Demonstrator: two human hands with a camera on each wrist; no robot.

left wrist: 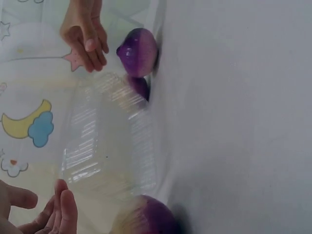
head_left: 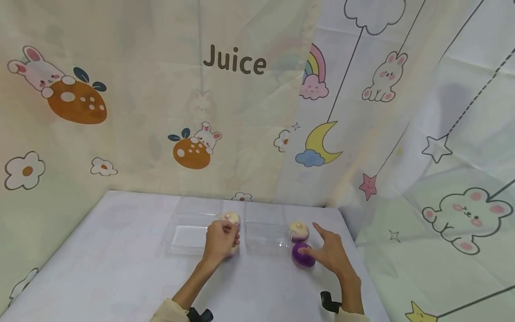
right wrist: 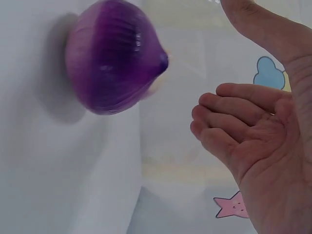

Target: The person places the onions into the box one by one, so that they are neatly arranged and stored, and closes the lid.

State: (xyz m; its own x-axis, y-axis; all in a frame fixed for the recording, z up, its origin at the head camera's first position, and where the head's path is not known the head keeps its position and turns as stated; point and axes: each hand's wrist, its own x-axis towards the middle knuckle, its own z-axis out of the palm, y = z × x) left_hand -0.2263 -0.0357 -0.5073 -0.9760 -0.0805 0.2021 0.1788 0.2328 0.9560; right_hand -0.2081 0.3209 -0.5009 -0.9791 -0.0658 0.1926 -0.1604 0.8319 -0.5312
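My left hand (head_left: 221, 239) hovers by the left pair of onions (head_left: 232, 218), hiding most of the nearer one. In the left wrist view its thumb and loosely bent fingers (left wrist: 68, 214) stand apart, holding nothing, above a purple-and-cream onion (left wrist: 157, 217). My right hand (head_left: 331, 251) is spread beside a deep purple onion (head_left: 303, 258), its thumb overlapping it in the head view. The right wrist view shows a gap between that pointed onion (right wrist: 114, 58) and the palm (right wrist: 265, 131). A cream-topped onion (head_left: 299, 231) sits just behind it.
Two clear plastic boxes with raised lids stand on the white table (head_left: 120, 268): the left box (head_left: 187, 239) and the right box (head_left: 267, 237). The left pair of onions lies between them. Printed curtains (head_left: 141, 89) hang behind the table and along its right.
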